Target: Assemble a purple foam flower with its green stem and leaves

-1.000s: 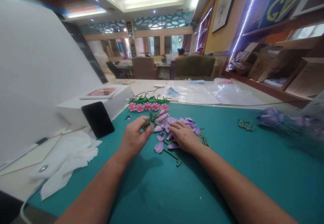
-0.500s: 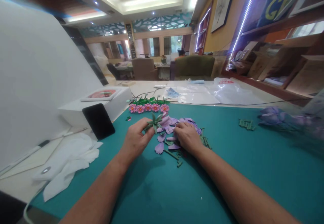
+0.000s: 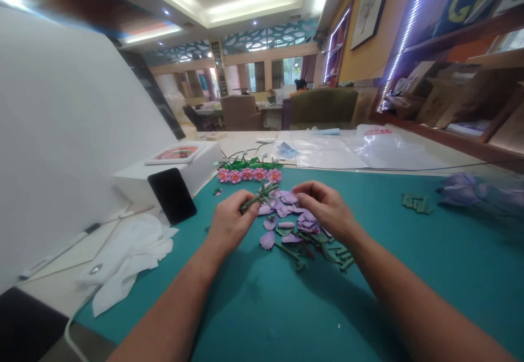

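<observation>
My left hand (image 3: 230,221) pinches a green star-shaped calyx piece (image 3: 267,191) with pointed leaves, held above the mat. Opposite it, my right hand (image 3: 331,207) has thumb and fingertips closed on the edge of a light purple petal (image 3: 288,197). Below and between the hands lies a loose pile of purple petals, among them a single scalloped petal (image 3: 267,240) and a ruffled purple cluster (image 3: 308,221). Green stem pieces (image 3: 289,251) and other small green parts lie at the near side of the pile.
A row of pink flowers (image 3: 248,174) lies behind the pile on the green mat (image 3: 262,302). To the left are a black phone (image 3: 172,195), a white box (image 3: 135,183) and crumpled white tissue (image 3: 139,258). On the right sit green pieces (image 3: 415,202) and a purple flower (image 3: 458,189).
My right hand has lifted from the pile and now pinches a petal near the green piece. More of the pile shows. My left hand still holds the calyx piece. The view has shifted slightly.
</observation>
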